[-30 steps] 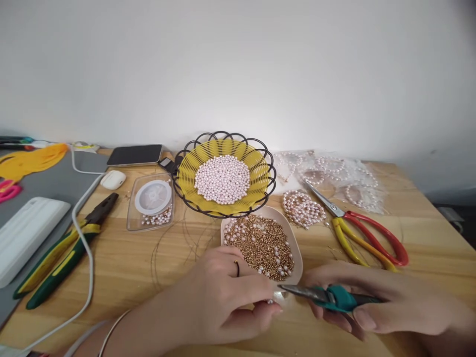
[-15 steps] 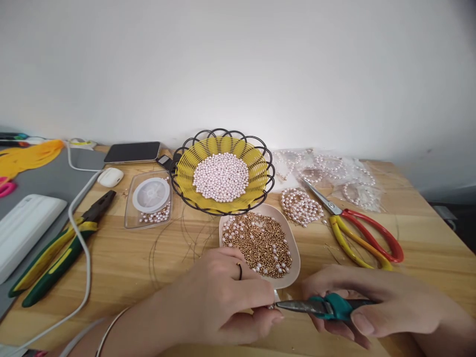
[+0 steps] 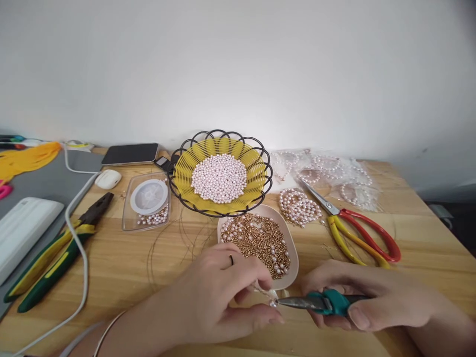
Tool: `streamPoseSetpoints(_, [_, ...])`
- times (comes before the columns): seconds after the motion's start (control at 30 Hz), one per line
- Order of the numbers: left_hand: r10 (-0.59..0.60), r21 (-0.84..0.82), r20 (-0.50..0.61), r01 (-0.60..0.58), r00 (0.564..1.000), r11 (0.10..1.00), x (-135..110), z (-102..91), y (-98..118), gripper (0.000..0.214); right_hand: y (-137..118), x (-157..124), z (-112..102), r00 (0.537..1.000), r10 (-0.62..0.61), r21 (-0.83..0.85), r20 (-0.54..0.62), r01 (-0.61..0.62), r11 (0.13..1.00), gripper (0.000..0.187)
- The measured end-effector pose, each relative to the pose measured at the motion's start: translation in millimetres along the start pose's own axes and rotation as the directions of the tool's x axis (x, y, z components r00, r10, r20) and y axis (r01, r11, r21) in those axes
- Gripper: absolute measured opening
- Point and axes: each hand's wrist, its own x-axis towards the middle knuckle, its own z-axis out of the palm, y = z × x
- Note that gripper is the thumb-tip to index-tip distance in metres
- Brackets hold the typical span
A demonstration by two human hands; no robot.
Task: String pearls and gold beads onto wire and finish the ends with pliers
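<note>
My right hand point(image 3: 372, 297) is closed round long-nose pliers point(image 3: 329, 301) with teal on them, their dark jaws pointing left. At the tip of the jaws is the end of a thin strand of beads point(image 3: 272, 301), where a pale bead shows. The strand runs back under the curled fingers of my left hand point(image 3: 230, 292), whose thumb and index finger stand apart at its end. The fingers hide the rest of the strand. Just beyond both hands sits a pale dish point(image 3: 293, 258) of small gold and pearl beads, partly covered by my left hand.
Behind the dish stands a yellow basket point(image 3: 182, 173) of pearl beads. To its right are a heap of pearl strands point(image 3: 300, 207), bagged strands point(image 3: 334, 171) and red-and-yellow scissors point(image 3: 357, 233). On the left lie a spool box point(image 3: 147, 201), green-yellow pliers point(image 3: 55, 253), a white cable point(image 3: 84, 267) and a phone point(image 3: 130, 154).
My left thumb and index finger have parted, so more of the strand shows. The pliers stay at its end, almost in place. The view has shifted slightly.
</note>
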Motion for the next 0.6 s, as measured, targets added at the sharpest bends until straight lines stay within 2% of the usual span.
streamPoseSetpoints(0.07, [-0.022,-0.002,-0.063,0.022,0.998,1.000,1.7,-2.0,0.4,0.035,-0.4,1.5,0.0,1.000,-0.005,0.026,0.003,0.005,1.000,0.053])
streamPoseSetpoints(0.2, [0.093,0.042,-0.200,-0.087,0.975,0.995,3.4,-6.4,2.1,0.033,-8.5,3.5,2.1,1.000,-0.002,0.011,0.002,0.002,1.000,0.057])
streamPoseSetpoints(0.27, [0.077,-0.003,-0.188,-0.079,0.979,0.997,1.3,-7.1,3.5,0.032,-14.6,3.8,2.6,1.000,0.004,-0.016,-0.004,-0.004,1.000,0.058])
streamPoseSetpoints(0.33, [-0.058,-0.157,-0.069,0.047,0.996,0.987,-2.5,-6.0,4.8,0.034,-20.3,3.8,3.0,1.000,0.002,-0.052,-0.013,-0.003,0.999,0.058])
streamPoseSetpoints(0.37, [-0.149,-0.253,0.028,0.152,0.988,0.955,-4.5,-4.8,5.3,0.038,-22.9,3.7,3.3,1.000,0.001,-0.072,-0.021,-0.002,0.997,0.059])
streamPoseSetpoints(0.4, [-0.241,-0.341,0.139,0.275,0.960,0.899,-6.3,-3.3,5.7,0.043,-25.1,3.5,3.6,1.000,0.001,-0.095,-0.031,-0.004,0.996,0.059])
streamPoseSetpoints(0.47, [-0.355,-0.484,0.326,0.478,0.876,0.733,-8.3,-0.3,6.6,0.052,-28.6,2.9,4.4,0.998,0.003,-0.147,-0.058,-0.012,0.989,0.058])
streamPoseSetpoints(0.53, [-0.397,-0.572,0.447,0.597,0.802,0.562,-7.8,1.6,7.9,0.059,-30.5,1.8,5.3,0.996,0.009,-0.210,-0.086,-0.027,0.977,0.056])
streamPoseSetpoints(0.6, [-0.412,-0.620,0.515,0.659,0.752,0.426,-5.4,2.0,9.6,0.065,-30.9,0.0,5.9,0.993,0.020,-0.271,-0.117,-0.051,0.961,0.054])
